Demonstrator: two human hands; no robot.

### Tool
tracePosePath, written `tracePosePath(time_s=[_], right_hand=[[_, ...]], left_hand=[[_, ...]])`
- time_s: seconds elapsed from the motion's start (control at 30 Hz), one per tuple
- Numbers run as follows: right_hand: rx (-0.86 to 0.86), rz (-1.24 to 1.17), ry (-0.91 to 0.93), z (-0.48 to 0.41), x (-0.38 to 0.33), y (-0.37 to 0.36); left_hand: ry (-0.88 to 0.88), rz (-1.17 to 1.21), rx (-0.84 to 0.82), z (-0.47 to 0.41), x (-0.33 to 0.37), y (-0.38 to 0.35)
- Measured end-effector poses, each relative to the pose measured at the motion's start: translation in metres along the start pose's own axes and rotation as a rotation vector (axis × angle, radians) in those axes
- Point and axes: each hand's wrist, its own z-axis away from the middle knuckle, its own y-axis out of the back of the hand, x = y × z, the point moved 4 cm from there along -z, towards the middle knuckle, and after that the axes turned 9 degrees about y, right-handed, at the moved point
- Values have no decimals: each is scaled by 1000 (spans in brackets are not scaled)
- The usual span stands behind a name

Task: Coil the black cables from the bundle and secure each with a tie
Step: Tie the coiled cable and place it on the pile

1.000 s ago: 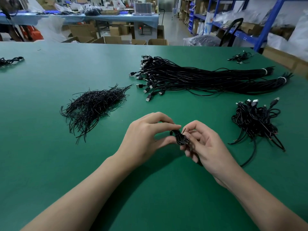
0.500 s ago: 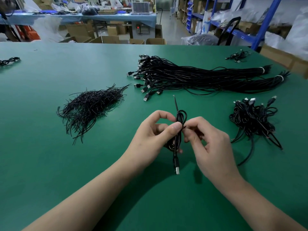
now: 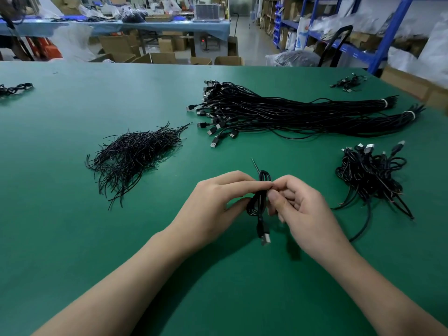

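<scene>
A coiled black cable (image 3: 260,204) hangs upright between my hands above the green table (image 3: 72,238), its USB plug dangling at the bottom. My left hand (image 3: 215,204) pinches the coil's middle with thumb and forefinger. My right hand (image 3: 298,207) pinches the same spot from the right, where a thin black tie (image 3: 254,164) wraps the coil and sticks up. The long bundle of black cables (image 3: 303,112) lies across the far right of the table. A heap of loose black ties (image 3: 135,154) sits at the left.
A pile of coiled cables (image 3: 371,173) lies to the right of my hands. A small cable cluster (image 3: 349,82) is at the far right corner and another cable (image 3: 14,88) at the far left edge. Boxes and blue shelving stand beyond the table.
The coil went from lying low between my fingers to standing upright with its plug hanging. The tie end now points up, and both hands have stayed pinched on the coil's middle.
</scene>
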Motion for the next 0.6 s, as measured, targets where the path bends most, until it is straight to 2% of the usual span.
tracePosePath(time_s=[0.2,0.37,0.53,0.6], right_hand=[[-96,100,-15,0,-2,-3],[-106,78,11,1,-3,0],[-99,149,106,1,-10,1],[-92,199,163,2,-13,3]], left_hand=[[-101,-98,90,0,8,3],[-132,-170,124,0,12,3],[-202,-209,126,-2,13,6],[-171,-185,97,-2,12,6]])
